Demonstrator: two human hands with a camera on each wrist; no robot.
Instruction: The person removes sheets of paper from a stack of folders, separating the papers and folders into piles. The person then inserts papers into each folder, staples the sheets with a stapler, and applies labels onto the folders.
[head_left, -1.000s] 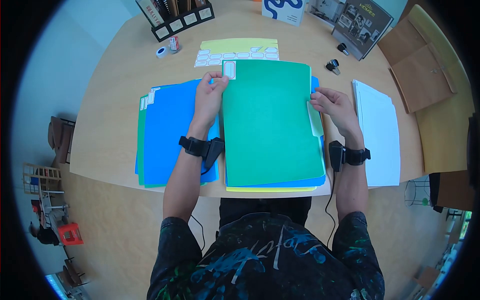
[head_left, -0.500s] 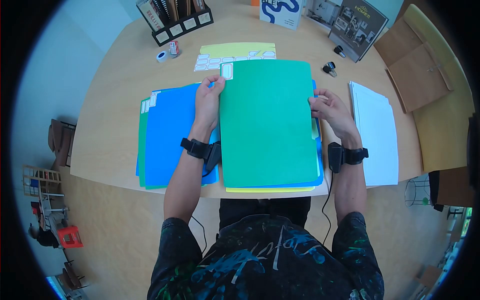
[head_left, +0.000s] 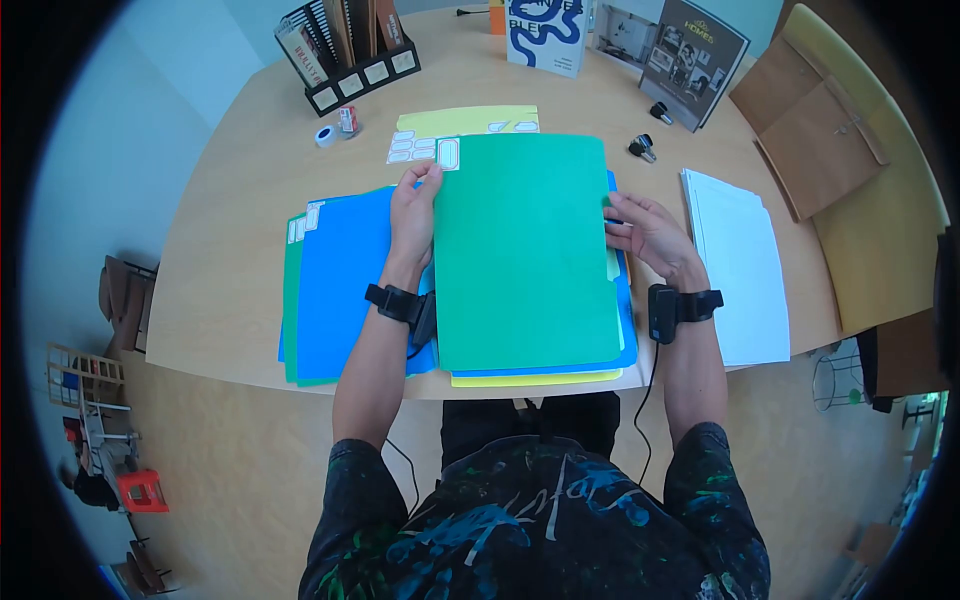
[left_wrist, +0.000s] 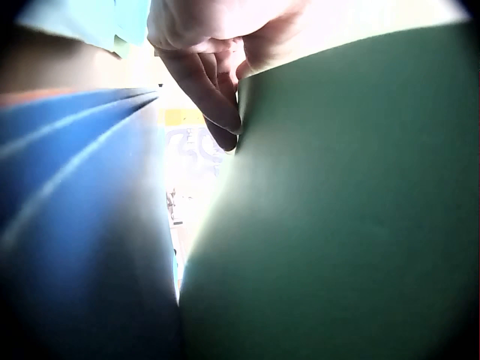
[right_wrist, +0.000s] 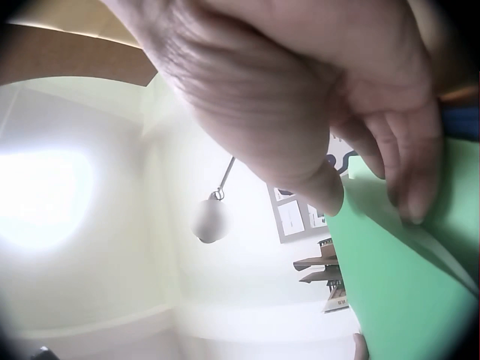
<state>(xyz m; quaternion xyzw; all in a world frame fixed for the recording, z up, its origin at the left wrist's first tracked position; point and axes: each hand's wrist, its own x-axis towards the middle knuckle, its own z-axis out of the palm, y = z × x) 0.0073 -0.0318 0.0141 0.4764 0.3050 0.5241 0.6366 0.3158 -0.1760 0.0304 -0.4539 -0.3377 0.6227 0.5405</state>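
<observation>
A green file folder (head_left: 525, 255) with a white label (head_left: 448, 154) at its top left stands over a pile of folders, with blue and yellow edges below it. My left hand (head_left: 412, 215) pinches its left edge just under the label; in the left wrist view the fingertips (left_wrist: 226, 129) lie along that edge. At the right edge is my right hand (head_left: 652, 235), its fingers loosely spread. The right wrist view shows the thumb on one side of the folder's edge and the fingers (right_wrist: 414, 199) on the other, with a gap between them.
Labelled blue and green folders (head_left: 345, 285) lie to the left, white sheets (head_left: 738, 270) to the right. Behind are a label sheet (head_left: 408, 147), a tape roll (head_left: 325, 136), black clips (head_left: 642, 148), a desk organizer (head_left: 362, 80), books (head_left: 694, 62) and a brown envelope (head_left: 820, 150).
The green folder has shifted slightly left over the pile, held by my left hand. My right hand's fingers have loosened and spread at its right edge. The head view has tilted somewhat.
</observation>
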